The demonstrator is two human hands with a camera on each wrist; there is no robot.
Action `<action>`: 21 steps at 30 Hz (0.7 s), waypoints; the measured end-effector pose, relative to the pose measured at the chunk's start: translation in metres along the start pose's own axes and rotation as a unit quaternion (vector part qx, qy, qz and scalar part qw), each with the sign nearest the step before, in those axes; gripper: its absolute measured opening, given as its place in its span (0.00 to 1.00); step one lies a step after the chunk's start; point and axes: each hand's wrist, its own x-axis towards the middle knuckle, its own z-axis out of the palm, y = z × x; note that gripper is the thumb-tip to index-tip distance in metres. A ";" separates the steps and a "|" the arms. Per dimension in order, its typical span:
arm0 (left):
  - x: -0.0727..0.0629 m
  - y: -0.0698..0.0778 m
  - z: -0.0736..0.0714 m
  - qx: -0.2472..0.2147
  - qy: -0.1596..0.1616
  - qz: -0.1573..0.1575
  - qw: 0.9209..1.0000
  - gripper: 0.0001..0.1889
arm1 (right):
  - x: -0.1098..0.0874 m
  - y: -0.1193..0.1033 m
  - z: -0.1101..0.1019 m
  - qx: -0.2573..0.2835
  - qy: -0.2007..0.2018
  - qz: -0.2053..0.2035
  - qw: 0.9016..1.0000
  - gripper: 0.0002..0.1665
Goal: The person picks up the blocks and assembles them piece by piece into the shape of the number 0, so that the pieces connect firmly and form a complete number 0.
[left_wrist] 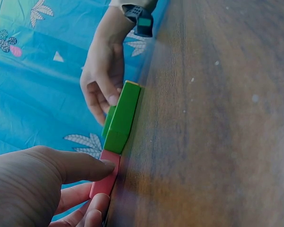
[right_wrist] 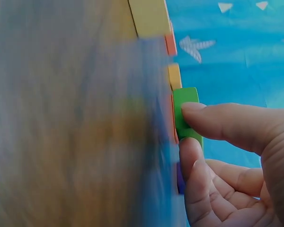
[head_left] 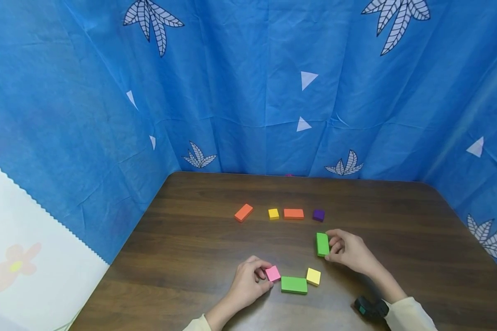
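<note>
My left hand [head_left: 250, 283] pinches a pink block [head_left: 273, 274] between thumb and fingers, at the left end of a green rectangular block [head_left: 294, 285] lying on the table. A yellow block [head_left: 313, 276] sits at that green block's right end. Farther back and to the right, my right hand [head_left: 351, 251] grips a second green block [head_left: 322, 244] by its right side. In the right wrist view the thumb presses on this green block [right_wrist: 182, 127], with the fingers curled at its lower end. The left wrist view shows the pink block [left_wrist: 104, 177] right against the green one.
A row of blocks lies farther back on the brown table [head_left: 199, 257]: a tilted orange block [head_left: 243, 213], a small yellow block [head_left: 273, 214], another orange block [head_left: 293, 214] and a purple block [head_left: 318, 215]. A blue curtain [head_left: 240, 92] hangs behind the table. A dark device [head_left: 370, 308] is at the right wrist.
</note>
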 end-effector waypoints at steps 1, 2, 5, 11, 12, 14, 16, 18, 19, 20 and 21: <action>0.000 0.000 0.000 0.000 0.000 0.000 1.000 0.15 | -0.001 -0.002 0.002 0.005 -0.004 -0.002 1.000 0.38; 0.000 -0.001 0.000 0.000 0.000 0.001 1.000 0.15 | -0.002 -0.004 0.004 0.008 -0.010 -0.006 1.000 0.38; 0.000 -0.001 0.000 0.002 0.000 0.003 1.000 0.15 | -0.004 -0.006 0.010 0.018 -0.024 -0.020 0.999 0.37; 0.000 -0.001 -0.001 0.002 -0.001 0.005 1.000 0.15 | -0.006 -0.007 0.015 0.030 -0.038 -0.039 0.998 0.37; 0.000 -0.001 -0.001 0.002 0.000 0.006 1.000 0.15 | -0.006 -0.007 0.016 0.031 -0.040 -0.038 0.998 0.37; -0.001 -0.001 -0.001 0.002 0.000 0.006 1.000 0.15 | -0.006 -0.007 0.017 0.032 -0.041 -0.037 0.998 0.37; -0.001 0.000 -0.001 0.003 0.000 0.006 1.000 0.15 | -0.006 -0.008 0.018 0.032 -0.042 -0.039 0.998 0.37; -0.001 0.000 -0.001 0.003 -0.001 0.005 1.000 0.15 | -0.006 -0.009 0.019 0.033 -0.044 -0.038 0.998 0.37; -0.001 0.000 -0.001 0.003 -0.001 0.005 1.000 0.15 | -0.006 -0.009 0.019 0.034 -0.046 -0.038 0.998 0.37; -0.001 0.000 -0.001 0.003 -0.001 0.005 1.000 0.15 | -0.006 -0.009 0.019 0.035 -0.048 -0.038 0.998 0.37; -0.001 0.000 -0.001 0.003 -0.001 0.004 1.000 0.15 | -0.006 -0.009 0.019 0.037 -0.052 -0.038 0.997 0.37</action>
